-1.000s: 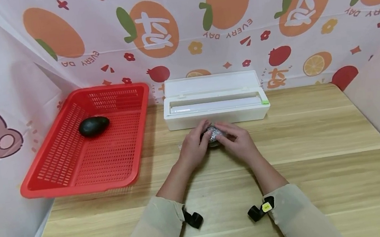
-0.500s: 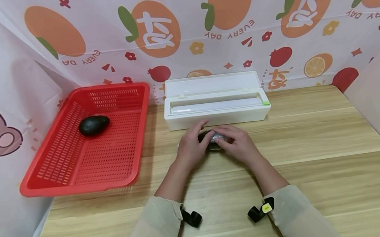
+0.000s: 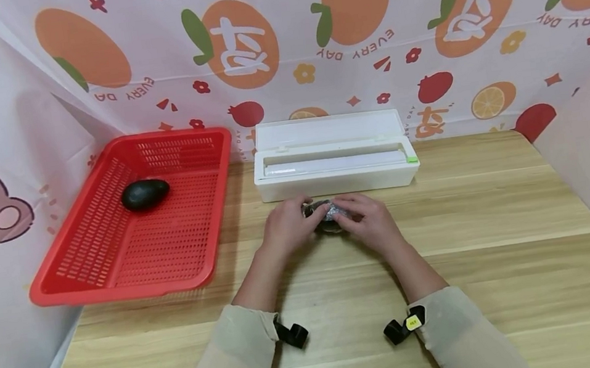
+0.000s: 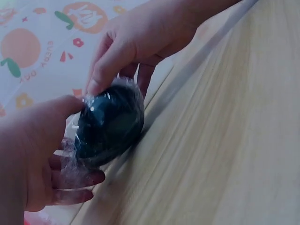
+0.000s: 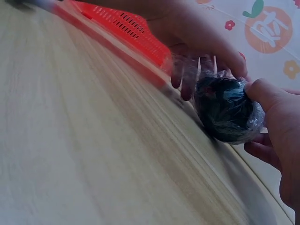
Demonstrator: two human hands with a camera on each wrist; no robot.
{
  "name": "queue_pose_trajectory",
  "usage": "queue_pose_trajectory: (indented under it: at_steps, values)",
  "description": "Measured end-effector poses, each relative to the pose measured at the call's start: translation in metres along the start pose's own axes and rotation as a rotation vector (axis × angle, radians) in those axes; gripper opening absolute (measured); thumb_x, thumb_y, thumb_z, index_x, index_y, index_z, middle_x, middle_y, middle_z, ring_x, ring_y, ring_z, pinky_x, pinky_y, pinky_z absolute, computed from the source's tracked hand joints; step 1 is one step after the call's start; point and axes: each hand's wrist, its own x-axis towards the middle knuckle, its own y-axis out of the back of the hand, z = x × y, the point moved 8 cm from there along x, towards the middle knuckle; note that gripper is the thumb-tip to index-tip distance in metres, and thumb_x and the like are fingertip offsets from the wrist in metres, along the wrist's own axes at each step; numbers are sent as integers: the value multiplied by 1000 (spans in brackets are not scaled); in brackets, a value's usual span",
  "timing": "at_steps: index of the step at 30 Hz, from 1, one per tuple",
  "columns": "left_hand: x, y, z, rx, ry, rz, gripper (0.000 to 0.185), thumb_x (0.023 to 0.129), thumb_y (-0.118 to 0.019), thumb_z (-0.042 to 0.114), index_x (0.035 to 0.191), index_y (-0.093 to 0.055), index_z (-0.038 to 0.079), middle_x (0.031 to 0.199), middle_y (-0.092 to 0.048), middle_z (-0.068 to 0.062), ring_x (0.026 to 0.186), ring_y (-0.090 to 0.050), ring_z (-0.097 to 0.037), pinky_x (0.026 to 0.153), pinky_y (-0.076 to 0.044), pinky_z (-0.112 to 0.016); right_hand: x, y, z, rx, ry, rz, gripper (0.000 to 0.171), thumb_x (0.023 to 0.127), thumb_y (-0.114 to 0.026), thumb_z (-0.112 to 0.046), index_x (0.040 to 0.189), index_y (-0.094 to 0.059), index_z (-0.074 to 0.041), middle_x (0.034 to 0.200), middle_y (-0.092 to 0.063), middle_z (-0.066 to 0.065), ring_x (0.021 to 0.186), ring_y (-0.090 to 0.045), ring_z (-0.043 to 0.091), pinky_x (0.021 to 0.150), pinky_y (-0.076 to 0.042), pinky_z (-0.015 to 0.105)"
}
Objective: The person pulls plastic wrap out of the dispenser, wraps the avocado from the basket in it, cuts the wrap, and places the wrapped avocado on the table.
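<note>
A dark green avocado (image 4: pixel 110 124) wrapped in clear cling film (image 5: pixel 255 117) is held low over the wooden table, between both hands. My left hand (image 3: pixel 288 225) has its thumb at the avocado's near side. Its fingers (image 4: pixel 77 179) curl under the loose film gathered at that end. From the other side my right hand (image 3: pixel 368 219) grips the avocado, thumb (image 5: pixel 262 93) on top and fingers beneath. In the head view the hands cover much of the avocado.
Behind the hands stands a white cling film box (image 3: pixel 337 184), its lid up and a roll inside. A red basket (image 3: pixel 174 284) at the left holds another dark avocado (image 3: pixel 145 194). A fruit-print curtain (image 3: pixel 350 90) hangs behind the wooden table (image 3: pixel 509 280).
My left hand has shifted left, from the avocado's top toward its left end, and its fingers have drawn in. The right hand keeps its grip, slightly lower than a second ago.
</note>
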Motion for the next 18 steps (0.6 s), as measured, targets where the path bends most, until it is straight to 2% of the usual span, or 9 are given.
queue_pose_trajectory:
  at_steps: [6, 8, 11, 13, 15, 18]
  values:
    - [-1, -1, 5, -202, 26, 3, 41, 92, -64, 49, 95, -66, 8, 85, -64, -8, 76, -56, -19, 66, -48, -35, 1, 0, -10, -91, 54, 66, 31, 87, -76, -24, 114, -74, -9, 113, -70, 8, 99, -69, 21, 81, -58, 32]
    - [-2, -2, 9, -264, 42, 1, 35, 94, -64, 42, 93, -64, 7, 84, -63, -9, 75, -55, -19, 66, -47, -34, 1, 1, -13, -114, 66, 93, 31, 86, -77, -25, 112, -75, -8, 111, -70, 8, 98, -69, 22, 81, -58, 34]
    - [-4, -7, 12, -370, 86, -7, 30, 97, -60, 34, 105, -62, 4, 98, -66, -12, 88, -58, -21, 77, -51, -36, 0, 1, -14, -130, 57, 120, 30, 84, -79, -25, 108, -76, -7, 107, -70, 8, 96, -68, 21, 80, -58, 35]
    - [-6, -13, 14, -466, 119, -11, 37, 98, -57, 32, 120, -59, 2, 113, -65, -15, 102, -59, -24, 89, -51, -41, 0, 1, -14, -137, 43, 130, 28, 83, -80, -24, 106, -76, -7, 105, -70, 7, 93, -67, 20, 78, -57, 34]
    - [-7, -18, 13, -562, 155, 8, 51, 98, -57, 33, 135, -50, -1, 131, -58, -19, 120, -55, -27, 102, -46, -44, 0, 1, -13, -147, 26, 137, 28, 83, -81, -23, 105, -76, -6, 104, -69, 6, 91, -65, 19, 76, -57, 33]
    - [-9, -25, 12, -689, 188, 56, 69, 95, -62, 38, 147, -38, -1, 145, -47, -20, 133, -46, -28, 111, -39, -44, 0, 1, -14, -180, 14, 137, 27, 82, -80, -22, 103, -75, -6, 103, -67, 6, 88, -63, 18, 74, -56, 33]
